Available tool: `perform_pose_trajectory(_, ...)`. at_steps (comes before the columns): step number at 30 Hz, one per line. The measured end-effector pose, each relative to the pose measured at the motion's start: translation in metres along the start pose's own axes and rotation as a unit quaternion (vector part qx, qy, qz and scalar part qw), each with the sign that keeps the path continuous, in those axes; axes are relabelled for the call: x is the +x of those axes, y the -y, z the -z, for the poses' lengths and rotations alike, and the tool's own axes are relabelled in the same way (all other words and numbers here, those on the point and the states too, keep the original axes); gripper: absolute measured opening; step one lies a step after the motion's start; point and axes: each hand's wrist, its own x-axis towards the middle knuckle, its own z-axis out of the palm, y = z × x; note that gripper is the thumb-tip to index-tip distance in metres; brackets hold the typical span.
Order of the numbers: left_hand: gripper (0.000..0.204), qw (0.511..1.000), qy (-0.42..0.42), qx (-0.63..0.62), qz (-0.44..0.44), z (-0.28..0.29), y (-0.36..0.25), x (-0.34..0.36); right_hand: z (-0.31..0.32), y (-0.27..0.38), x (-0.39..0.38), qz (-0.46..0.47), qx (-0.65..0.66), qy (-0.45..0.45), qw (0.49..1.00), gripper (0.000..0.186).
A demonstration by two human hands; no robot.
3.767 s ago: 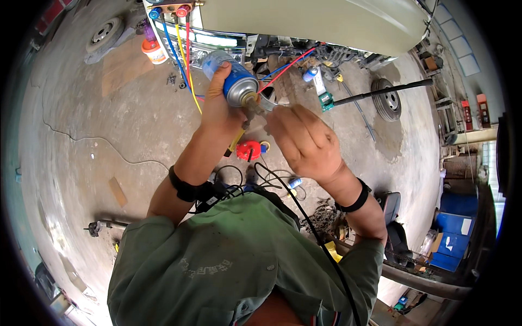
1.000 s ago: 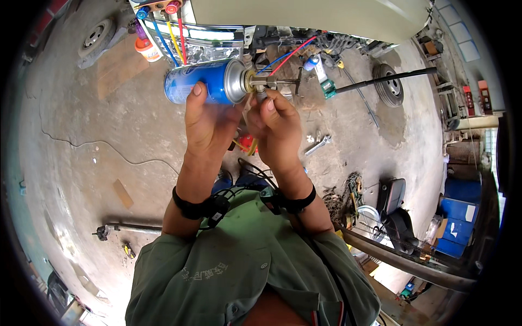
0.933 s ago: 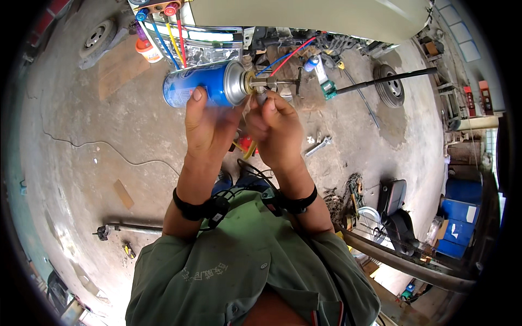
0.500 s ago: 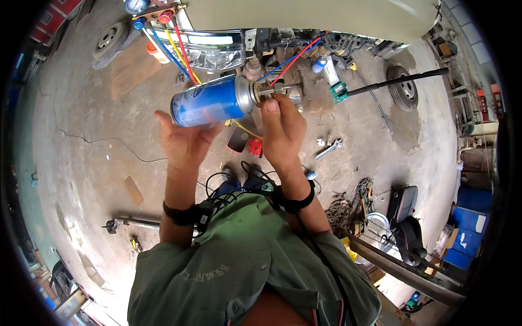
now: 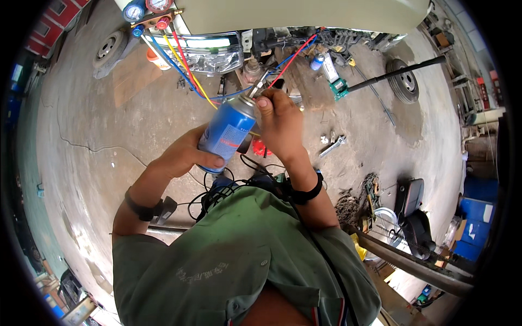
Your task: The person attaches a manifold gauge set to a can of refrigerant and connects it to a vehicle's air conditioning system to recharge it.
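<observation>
In front of my chest a blue aerosol-type can (image 5: 227,130) with a silver top leans, its top tipped up and to the right. My left hand (image 5: 185,155) wraps round the lower part of the can, thumb across its front. A metal can tap valve (image 5: 255,89) sits on the can's top. My right hand (image 5: 280,125) pinches this valve with thumb and bent fingers, which partly hide it. A manifold gauge set (image 5: 155,16) hangs at the car front, with yellow (image 5: 190,79), red and blue hoses running down behind the can.
A car's front with a headlight (image 5: 215,54) exposed spans the far side. A green floor jack (image 5: 338,88) with a long black handle stands at the right, beside another small blue can (image 5: 317,62). An adjustable wrench (image 5: 333,146) and a loose wheel (image 5: 402,84) lie on the floor.
The can has swung from nearly level to leaning upright, its base lowered toward me. My left hand has gone from spread fingers beneath it to gripping it; my right hand stays at the valve.
</observation>
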Motion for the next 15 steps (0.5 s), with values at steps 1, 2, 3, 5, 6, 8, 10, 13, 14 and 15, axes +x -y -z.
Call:
perform_pose_trajectory(1, 0.08, 1.0, 0.005, 0.004, 0.002, -0.003, -0.007, -0.003, -0.002, 0.004, -0.002, -0.003, -0.003, -0.006, 1.0, 0.022)
perform_pose_trajectory(2, 0.074, 0.999, 0.003, 0.038, -0.014, -0.007, -0.014, -0.006, -0.003, 0.009, -0.004, -0.01, -0.002, -0.01, 1.0, 0.022)
perform_pose_trajectory(3, 0.068, 0.997, 0.0, 0.072, -0.03, -0.009, -0.018, -0.009, -0.005, 0.013, -0.005, -0.016, -0.001, -0.014, 1.0, 0.022)
perform_pose_trajectory(5, 0.064, 0.986, -0.022, 0.146, -0.077, -0.006, -0.018, -0.013, -0.009, 0.018, -0.006, -0.02, 0.014, -0.027, 0.999, 0.022)
perform_pose_trajectory(6, 0.061, 0.966, -0.049, 0.22, -0.123, -0.003, -0.019, -0.017, -0.012, 0.021, -0.007, -0.024, 0.033, -0.039, 0.998, 0.022)
perform_pose_trajectory(8, 0.059, 0.956, -0.054, 0.259, -0.125, 0.005, -0.024, -0.022, -0.019, 0.029, -0.01, -0.047, 0.046, -0.04, 0.997, 0.022)
perform_pose_trajectory(10, 0.056, 0.944, -0.059, 0.299, -0.13, 0.012, -0.033, -0.027, -0.028, 0.032, -0.01, -0.054, 0.067, -0.062, 0.994, 0.023)
perform_pose_trajectory(13, 0.058, 0.926, -0.082, 0.345, -0.13, 0.019, -0.039, -0.034, -0.037, 0.038, -0.013, -0.095, 0.095, -0.054, 0.99, 0.024)
perform_pose_trajectory(14, 0.057, 0.918, -0.093, 0.36, -0.136, 0.022, -0.037, -0.037, -0.041, 0.04, -0.016, -0.098, 0.095, -0.051, 0.989, 0.024)
perform_pose_trajectory(15, 0.055, 0.91, -0.103, 0.375, -0.142, 0.024, -0.036, -0.038, -0.044, 0.041, -0.017, -0.116, 0.119, -0.056, 0.985, 0.025)
